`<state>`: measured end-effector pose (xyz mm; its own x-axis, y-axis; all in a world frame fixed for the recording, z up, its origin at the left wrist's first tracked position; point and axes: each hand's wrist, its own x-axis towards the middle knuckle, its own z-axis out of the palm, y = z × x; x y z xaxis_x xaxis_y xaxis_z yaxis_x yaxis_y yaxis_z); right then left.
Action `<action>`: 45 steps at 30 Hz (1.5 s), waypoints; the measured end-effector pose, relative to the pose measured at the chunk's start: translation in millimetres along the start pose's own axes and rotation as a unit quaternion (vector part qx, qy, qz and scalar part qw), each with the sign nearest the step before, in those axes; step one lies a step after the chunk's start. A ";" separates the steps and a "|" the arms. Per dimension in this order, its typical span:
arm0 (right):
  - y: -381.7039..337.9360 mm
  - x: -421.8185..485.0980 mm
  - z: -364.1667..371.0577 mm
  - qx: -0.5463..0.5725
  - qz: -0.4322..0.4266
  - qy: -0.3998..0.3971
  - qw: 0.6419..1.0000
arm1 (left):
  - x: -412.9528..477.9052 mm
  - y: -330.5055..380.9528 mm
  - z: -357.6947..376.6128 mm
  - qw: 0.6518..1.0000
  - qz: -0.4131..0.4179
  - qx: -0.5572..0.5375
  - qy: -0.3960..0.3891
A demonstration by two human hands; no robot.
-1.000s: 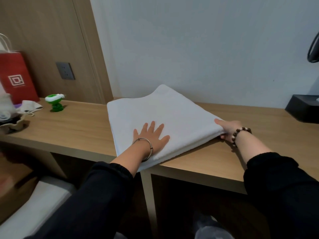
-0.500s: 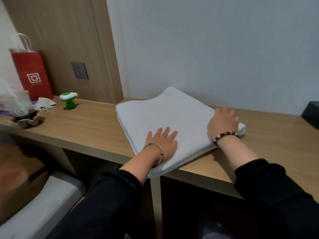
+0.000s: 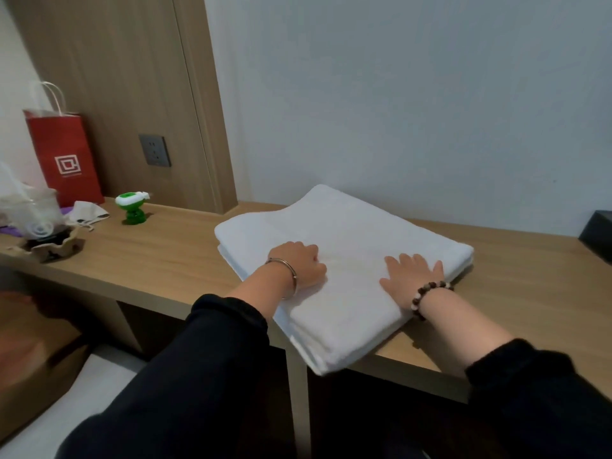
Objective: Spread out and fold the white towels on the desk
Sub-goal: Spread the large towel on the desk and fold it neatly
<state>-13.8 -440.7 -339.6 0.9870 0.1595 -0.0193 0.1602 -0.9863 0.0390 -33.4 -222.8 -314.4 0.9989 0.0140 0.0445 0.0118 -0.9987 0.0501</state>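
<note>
Your right hand (image 3: 414, 279) lies flat on the folded white towel (image 3: 347, 223), fingers spread and relaxed. Just beside it, your left hand (image 3: 298, 265) rests there too, fingers bent down; whether they pinch cloth cannot be told. Under both palms the towel overhangs the desk (image 3: 165, 256) edge.

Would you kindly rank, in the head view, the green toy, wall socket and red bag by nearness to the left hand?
1. Green toy, on the desk left of the left hand.
2. Wall socket, on the panel.
3. Red bag, far left.
</note>
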 end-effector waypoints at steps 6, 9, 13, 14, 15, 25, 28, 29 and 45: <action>51.9 24.3 -30.2 -0.158 0.149 -0.013 0.976 | -1.6 47.8 -19.7 0.973 0.142 -0.167 -0.075; 22.8 25.1 -15.3 0.032 0.097 -0.051 0.993 | 18.4 37.4 -17.3 0.985 0.155 -0.073 -0.029; 10.7 21.9 10.4 0.095 0.072 -0.035 0.992 | 39.0 -20.2 16.5 0.990 0.078 0.047 -0.111; 13.5 23.4 12.5 0.092 0.073 -0.034 0.992 | 43.1 -34.7 26.7 0.989 0.068 0.048 -0.119; 16.3 25.8 13.5 0.084 0.069 -0.036 0.993 | 46.3 -45.5 35.4 0.990 0.065 0.046 -0.116; 22.5 53.2 -45.5 -0.163 0.061 -0.140 0.975 | 2.3 27.6 33.0 0.993 0.059 0.019 -0.097; -11.0 60.0 -37.6 -0.066 -0.050 -0.035 0.996 | -13.4 35.4 8.2 0.991 0.097 -0.035 -0.087; -22.6 58.8 -28.1 -0.019 -0.080 -0.016 0.996 | -16.5 27.0 -0.2 0.986 0.111 -0.079 -0.092; -30.8 64.9 15.4 0.060 -0.095 -0.009 0.994 | 60.8 -77.7 16.2 0.903 -0.089 -0.419 0.019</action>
<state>45.2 -400.6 -357.4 0.9383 0.3441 -0.0331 0.3403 -0.9363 -0.0868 27.2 -145.1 -331.8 0.9822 0.1879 -0.0062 0.1182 -0.5919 0.7973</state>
